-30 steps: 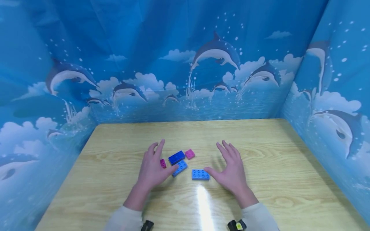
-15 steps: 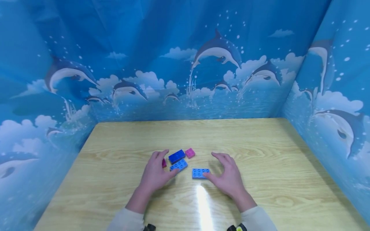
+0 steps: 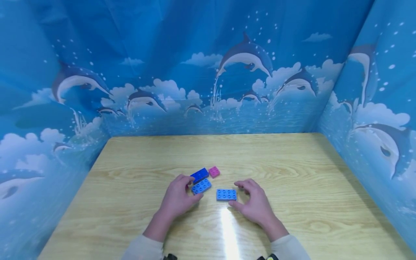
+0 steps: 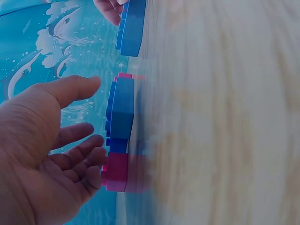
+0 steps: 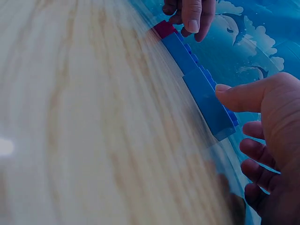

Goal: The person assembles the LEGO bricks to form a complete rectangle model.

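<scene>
My left hand [image 3: 177, 198] hovers with bent, relaxed fingers around the left light blue toy brick [image 3: 201, 186]; the left wrist view shows a gap between thumb and brick [image 4: 123, 108]. Beside those fingers stands a magenta brick [image 4: 117, 172], covered by the hand in the head view. The right hand [image 3: 255, 203] is at the right light blue brick [image 3: 226, 195], thumb by its near edge and fingers curved beyond its right end. In the right wrist view the thumb overlaps this brick [image 5: 206, 103]; whether it touches, I cannot tell.
Behind the left light blue brick lies a dark blue brick [image 3: 200, 175], with a small pink brick [image 3: 214, 172] at its right end. All lie on a wooden table [image 3: 292, 173]. Blue dolphin-print curtains [image 3: 182, 72] stand behind and at both sides.
Both hands have lowered toward the two light blue bricks and their fingers have bent inward. The left hand has shifted slightly right, covering the magenta brick. The left light blue brick has turned slightly.
</scene>
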A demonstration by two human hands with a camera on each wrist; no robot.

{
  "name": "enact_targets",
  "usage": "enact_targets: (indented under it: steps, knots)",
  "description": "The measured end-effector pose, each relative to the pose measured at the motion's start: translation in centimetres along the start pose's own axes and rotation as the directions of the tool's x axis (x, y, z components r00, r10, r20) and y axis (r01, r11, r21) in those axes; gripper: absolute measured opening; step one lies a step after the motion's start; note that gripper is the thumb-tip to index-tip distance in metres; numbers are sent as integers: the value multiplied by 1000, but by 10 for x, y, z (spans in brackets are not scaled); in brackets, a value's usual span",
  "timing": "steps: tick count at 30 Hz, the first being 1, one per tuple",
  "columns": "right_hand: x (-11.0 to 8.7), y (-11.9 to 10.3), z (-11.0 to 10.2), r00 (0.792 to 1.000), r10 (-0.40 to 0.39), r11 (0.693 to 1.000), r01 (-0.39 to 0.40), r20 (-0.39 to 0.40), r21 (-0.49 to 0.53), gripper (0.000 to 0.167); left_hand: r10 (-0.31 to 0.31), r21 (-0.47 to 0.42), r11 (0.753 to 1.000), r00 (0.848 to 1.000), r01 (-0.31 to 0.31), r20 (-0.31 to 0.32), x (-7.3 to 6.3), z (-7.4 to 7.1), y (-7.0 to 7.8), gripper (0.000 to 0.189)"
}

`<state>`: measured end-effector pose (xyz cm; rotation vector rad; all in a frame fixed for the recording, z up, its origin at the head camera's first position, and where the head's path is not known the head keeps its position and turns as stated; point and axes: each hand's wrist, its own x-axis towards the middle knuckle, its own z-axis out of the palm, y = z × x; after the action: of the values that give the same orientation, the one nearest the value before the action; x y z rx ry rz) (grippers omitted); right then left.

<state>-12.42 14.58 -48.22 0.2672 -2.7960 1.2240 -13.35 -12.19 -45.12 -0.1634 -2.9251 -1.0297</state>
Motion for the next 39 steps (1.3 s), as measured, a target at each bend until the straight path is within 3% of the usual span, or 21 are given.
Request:
enact_targets:
  steps: [5, 15, 27, 39]
  knots:
    - [0, 1, 1, 1000, -12, 1000, 12, 10, 5, 62, -18, 22, 1000, 999, 17, 45, 0, 3, -2, 61]
    - [-1, 1, 3, 999, -34, 999, 34, 17, 25, 56, -33, 79, 996, 998, 29, 47, 1, 7, -1, 56]
    - [-1, 1, 6, 999, -38, 999, 38, 6, 33, 42, 22, 134, 991, 999, -28, 48, 2, 10, -3, 45]
    - [2, 4, 5, 1000, -14, 999, 13, 15, 52, 37, 58, 111, 992, 996, -66, 73, 1, 9, -4, 41]
